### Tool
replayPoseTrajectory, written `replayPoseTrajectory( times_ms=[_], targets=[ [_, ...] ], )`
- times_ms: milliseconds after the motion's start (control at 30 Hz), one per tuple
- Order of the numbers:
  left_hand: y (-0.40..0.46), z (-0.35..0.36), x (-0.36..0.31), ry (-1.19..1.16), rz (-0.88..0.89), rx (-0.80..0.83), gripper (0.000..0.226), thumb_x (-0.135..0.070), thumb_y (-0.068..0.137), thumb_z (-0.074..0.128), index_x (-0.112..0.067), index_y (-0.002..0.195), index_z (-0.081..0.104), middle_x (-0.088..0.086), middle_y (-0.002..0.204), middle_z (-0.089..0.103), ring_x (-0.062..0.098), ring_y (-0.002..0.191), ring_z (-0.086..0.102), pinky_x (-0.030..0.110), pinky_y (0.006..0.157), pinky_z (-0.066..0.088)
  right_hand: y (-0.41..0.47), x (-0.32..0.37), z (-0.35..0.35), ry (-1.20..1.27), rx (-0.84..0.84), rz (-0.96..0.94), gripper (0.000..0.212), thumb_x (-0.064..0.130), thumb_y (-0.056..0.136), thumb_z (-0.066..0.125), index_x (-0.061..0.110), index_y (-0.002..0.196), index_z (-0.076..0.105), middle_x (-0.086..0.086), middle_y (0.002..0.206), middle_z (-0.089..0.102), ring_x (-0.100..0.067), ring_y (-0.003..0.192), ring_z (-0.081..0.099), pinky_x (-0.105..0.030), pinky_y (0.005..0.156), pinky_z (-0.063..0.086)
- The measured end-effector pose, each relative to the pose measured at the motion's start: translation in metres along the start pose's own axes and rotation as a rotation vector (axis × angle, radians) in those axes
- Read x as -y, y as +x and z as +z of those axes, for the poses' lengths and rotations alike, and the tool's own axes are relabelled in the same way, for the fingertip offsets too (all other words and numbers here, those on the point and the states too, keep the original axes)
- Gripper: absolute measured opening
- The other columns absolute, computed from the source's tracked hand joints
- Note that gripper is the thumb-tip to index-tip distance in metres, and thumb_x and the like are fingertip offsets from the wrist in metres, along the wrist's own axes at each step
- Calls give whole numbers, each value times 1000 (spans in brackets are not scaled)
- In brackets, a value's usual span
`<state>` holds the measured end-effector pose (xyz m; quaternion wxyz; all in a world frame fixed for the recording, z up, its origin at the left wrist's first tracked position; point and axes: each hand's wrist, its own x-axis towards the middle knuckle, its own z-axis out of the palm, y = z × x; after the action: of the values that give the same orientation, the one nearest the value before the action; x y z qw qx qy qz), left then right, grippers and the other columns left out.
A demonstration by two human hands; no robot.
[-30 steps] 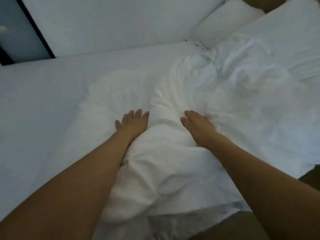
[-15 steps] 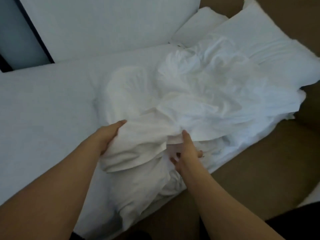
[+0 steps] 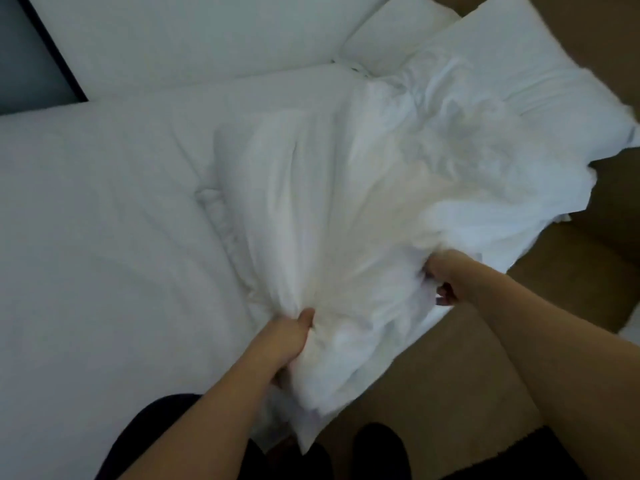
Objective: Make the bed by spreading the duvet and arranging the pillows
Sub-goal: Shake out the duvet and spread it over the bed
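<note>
A crumpled white duvet [image 3: 363, 209] lies bunched over the right side of the bed [image 3: 104, 220], its near end hanging off the edge. My left hand [image 3: 289, 336] grips a gathered fold of the duvet at the bed's near edge. My right hand [image 3: 446, 277] grips another bunch of it further right, over the floor. Two white pillows sit at the head of the bed: one pillow [image 3: 540, 74] partly under the duvet at the far right, a second pillow [image 3: 391, 29] behind it.
A white padded headboard or wall panel [image 3: 190, 32] runs along the far side. Brown carpet floor [image 3: 450, 382] lies to the right of the bed. My dark-clothed legs [image 3: 377, 448] stand at the bed's corner. A dark frame [image 3: 52, 53] is at the far left.
Both hands went from pressing flat on the duvet to gripping its folds and pulling it toward me. The view stepped back, showing the bed's edge and the floor.
</note>
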<state>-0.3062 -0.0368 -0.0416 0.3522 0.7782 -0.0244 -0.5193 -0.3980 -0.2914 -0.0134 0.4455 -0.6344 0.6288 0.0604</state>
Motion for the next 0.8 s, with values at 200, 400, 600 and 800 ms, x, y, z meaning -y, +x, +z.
replayPoseTrajectory(
  times_ms=[200,400,600,800],
  targets=[
    [11,-49,-60,554,-95,166,80,-73,74,62,-15,128,46,17,101,61,29,83,63,43,65,53,-65,62,-15,-912,-434,-535,25,34,87,54,13,100,56,-4,95,58,-29,93,60,-33,78,46],
    [69,-174,-70,-164,92,60,81,-65,72,69,-12,130,48,16,111,69,32,98,68,45,86,53,-112,146,121,-797,-70,-869,59,54,87,51,9,126,49,-10,122,59,-30,108,58,-34,79,41],
    [163,-252,-133,-659,282,-90,57,-39,90,57,-4,132,42,19,110,62,31,90,64,41,82,53,-40,197,224,-875,-81,-575,111,57,72,67,7,152,9,-21,145,32,-40,132,37,-54,101,42],
    [240,-274,-198,-932,269,389,75,-72,86,33,-16,127,62,14,128,63,33,115,58,46,87,50,22,236,180,-544,-231,-674,27,16,88,48,10,110,62,-12,112,67,-32,105,62,-30,79,46]
  ],
)
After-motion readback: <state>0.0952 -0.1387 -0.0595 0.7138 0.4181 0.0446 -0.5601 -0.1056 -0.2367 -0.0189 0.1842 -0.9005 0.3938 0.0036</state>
